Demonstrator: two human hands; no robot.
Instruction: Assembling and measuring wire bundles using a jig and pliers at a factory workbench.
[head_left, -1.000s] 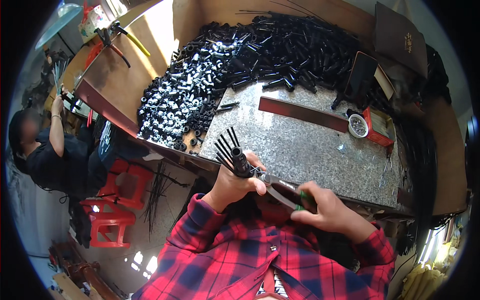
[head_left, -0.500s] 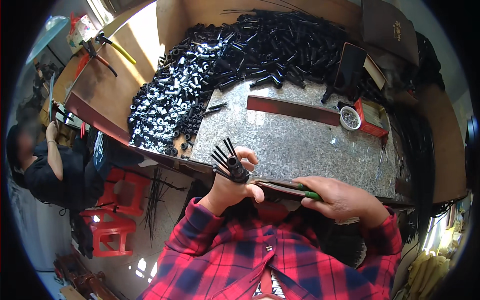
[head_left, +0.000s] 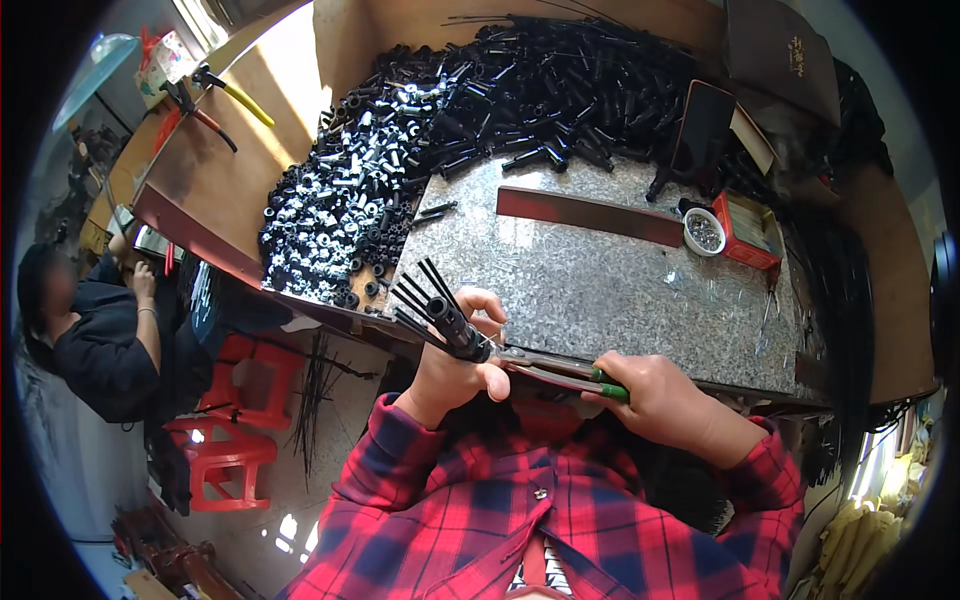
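Red stools on floor (sunlit patches nearby); dark-screened phone, propped.

a speckled slab carries a reddish bar, white bowl and red box.

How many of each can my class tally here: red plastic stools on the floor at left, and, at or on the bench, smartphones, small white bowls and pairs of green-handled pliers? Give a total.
Red plastic stools: 2
Smartphone: 1
Small white bowl: 1
Green-handled pliers: 1
Total: 5
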